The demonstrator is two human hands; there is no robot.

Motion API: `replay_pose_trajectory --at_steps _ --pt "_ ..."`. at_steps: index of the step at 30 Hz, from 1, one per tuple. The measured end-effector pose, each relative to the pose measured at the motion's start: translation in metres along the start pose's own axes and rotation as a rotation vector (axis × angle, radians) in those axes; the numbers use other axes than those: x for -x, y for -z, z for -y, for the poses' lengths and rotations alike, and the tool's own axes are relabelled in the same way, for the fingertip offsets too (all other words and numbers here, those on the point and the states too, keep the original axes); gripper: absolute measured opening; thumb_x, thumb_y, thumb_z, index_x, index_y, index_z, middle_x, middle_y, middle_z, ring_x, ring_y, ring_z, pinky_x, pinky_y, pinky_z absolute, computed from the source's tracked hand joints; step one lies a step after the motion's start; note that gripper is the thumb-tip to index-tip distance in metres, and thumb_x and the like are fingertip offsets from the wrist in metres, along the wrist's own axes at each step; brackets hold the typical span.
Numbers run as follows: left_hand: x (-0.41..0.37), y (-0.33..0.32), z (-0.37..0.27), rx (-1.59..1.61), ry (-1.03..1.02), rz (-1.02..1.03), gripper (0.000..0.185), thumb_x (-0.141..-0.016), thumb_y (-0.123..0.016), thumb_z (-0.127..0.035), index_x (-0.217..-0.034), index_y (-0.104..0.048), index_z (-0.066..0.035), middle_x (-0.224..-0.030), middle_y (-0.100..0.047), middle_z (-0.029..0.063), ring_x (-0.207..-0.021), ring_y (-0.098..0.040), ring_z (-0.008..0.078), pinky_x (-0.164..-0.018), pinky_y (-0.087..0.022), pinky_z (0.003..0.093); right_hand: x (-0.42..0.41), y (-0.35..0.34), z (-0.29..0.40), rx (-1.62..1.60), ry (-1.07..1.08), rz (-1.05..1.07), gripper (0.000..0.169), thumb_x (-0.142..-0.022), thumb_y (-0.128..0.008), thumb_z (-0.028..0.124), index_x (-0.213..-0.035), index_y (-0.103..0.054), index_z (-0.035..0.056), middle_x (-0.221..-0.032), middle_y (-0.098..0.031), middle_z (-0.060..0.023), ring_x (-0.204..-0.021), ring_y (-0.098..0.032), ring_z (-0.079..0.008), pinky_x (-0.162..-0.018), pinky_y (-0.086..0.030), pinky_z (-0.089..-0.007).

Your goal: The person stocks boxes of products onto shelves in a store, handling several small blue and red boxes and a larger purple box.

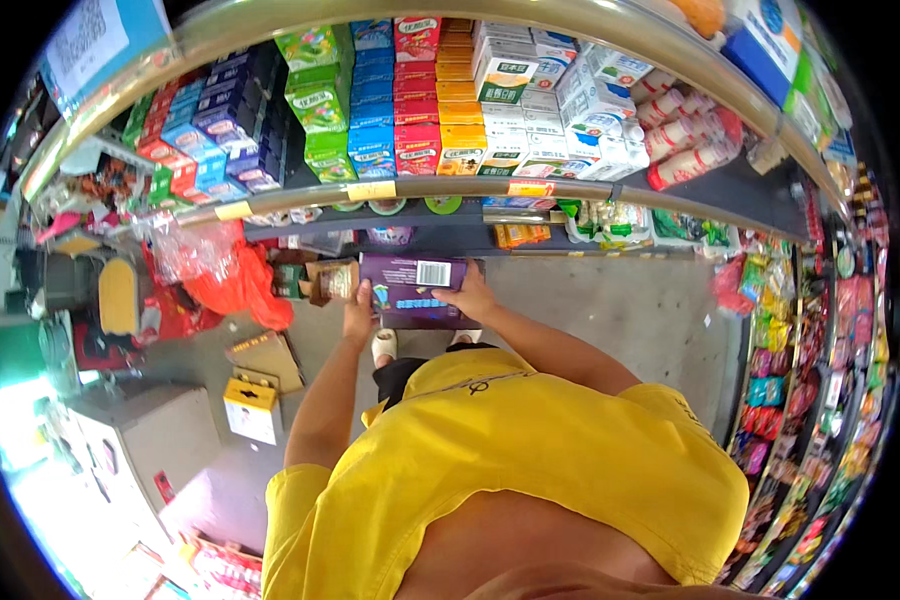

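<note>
A purple carton (pixel 420 300) with a barcode and printed writing is held in front of me, above my feet. My left hand (pixel 358 306) grips its left edge, the thumb on the near face. At the carton's upper right, my right hand (pixel 468 294) holds the edge with the thumb lying across the face below the barcode. The fingers behind the carton are hidden. Just left of my left hand is an opened brown cardboard box (pixel 333 282). Beyond the carton, a purple-and-white tub (pixel 390 235) stands on the low shelf.
Drink cartons (pixel 418 150) fill the shelf ahead, behind a metal shelf rail (pixel 450 187). Red plastic bags (pixel 232 289) lie at the left. A yellow-and-white box (pixel 253 411) and flattened cardboard (pixel 270 358) are on the floor. Packed snack shelves (pixel 776 390) line the right.
</note>
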State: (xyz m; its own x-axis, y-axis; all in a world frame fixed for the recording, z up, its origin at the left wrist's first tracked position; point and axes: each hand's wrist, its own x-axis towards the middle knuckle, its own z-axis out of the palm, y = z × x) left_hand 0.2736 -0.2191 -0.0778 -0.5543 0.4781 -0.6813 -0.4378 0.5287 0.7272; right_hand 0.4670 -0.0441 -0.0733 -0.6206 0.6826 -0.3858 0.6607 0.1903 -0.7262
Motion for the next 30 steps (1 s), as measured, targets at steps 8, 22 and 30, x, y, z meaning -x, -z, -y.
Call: replay_pose_trajectory --at_steps 8,22,30 --pt "0.027 -0.035 0.000 0.238 0.121 -0.069 0.070 -0.085 -0.051 -0.064 -0.126 -0.052 -0.007 -0.101 -0.059 0.0059 -0.090 -0.058 0.0163 -0.079 -0.051 0.0336 -0.009 0.035 0.021 -0.713 -0.275 0.187 0.075 -0.071 -0.072 -0.003 -0.129 -0.026 0.0018 -0.094 -0.053 -0.0088 -0.081 -0.055 -0.0166 -0.069 -0.047 -0.0327" --pt "0.000 -0.050 0.017 -0.255 -0.069 0.102 0.083 -0.088 -0.045 -0.064 -0.132 -0.041 0.007 -0.091 -0.062 0.0136 -0.075 -0.059 0.0208 -0.068 -0.047 0.0312 0.007 0.065 -0.006 -0.368 -0.336 0.256 0.063 -0.079 -0.071 0.009 -0.124 -0.028 -0.0015 -0.090 -0.056 -0.0139 -0.076 -0.057 -0.0167 -0.065 -0.049 -0.0310" --pt "0.021 -0.045 0.013 -0.374 -0.049 0.136 0.082 -0.091 -0.035 -0.065 -0.138 -0.036 0.003 -0.100 -0.061 0.0165 -0.080 -0.057 0.0220 -0.078 -0.046 0.0338 -0.002 0.070 0.041 0.681 0.471 0.170 0.053 -0.071 -0.075 0.036 -0.106 -0.054 0.0021 -0.123 -0.048 -0.0217 -0.110 -0.052 -0.0351 -0.086 -0.046 -0.0450"
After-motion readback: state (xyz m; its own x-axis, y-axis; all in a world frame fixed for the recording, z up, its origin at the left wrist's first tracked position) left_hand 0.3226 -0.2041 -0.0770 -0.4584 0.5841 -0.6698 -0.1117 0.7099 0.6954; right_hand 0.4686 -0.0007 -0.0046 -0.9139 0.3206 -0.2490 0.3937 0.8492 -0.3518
